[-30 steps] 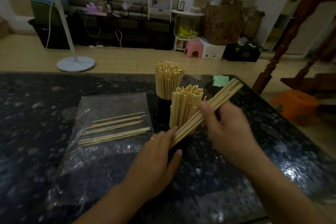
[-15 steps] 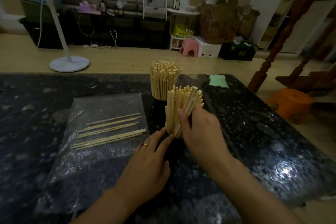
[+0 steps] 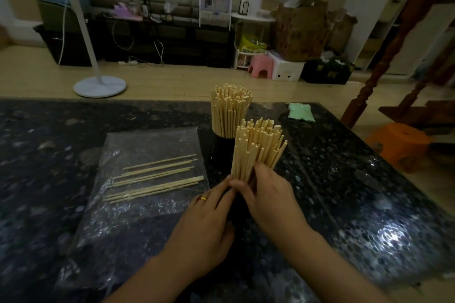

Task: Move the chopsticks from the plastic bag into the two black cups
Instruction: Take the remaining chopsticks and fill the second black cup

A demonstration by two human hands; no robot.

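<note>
Two black cups stand in the middle of the dark stone table. The far cup is packed with upright chopsticks. The near cup shows only as a dark strip between my hands. My left hand wraps its left side, fingertips at the rim. My right hand grips the base of the near bundle of chopsticks, which fans out to the right. To the left lies the clear plastic bag with several loose chopsticks lying flat in it.
A green cloth lies at the table's far right corner. Beyond the table edge stand an orange stool, a dark wooden post and a white fan base on the floor.
My right hand swung a slanted handful of chopsticks upright into the near cup. Both hands have since closed in around the bundle's base and the cup.
</note>
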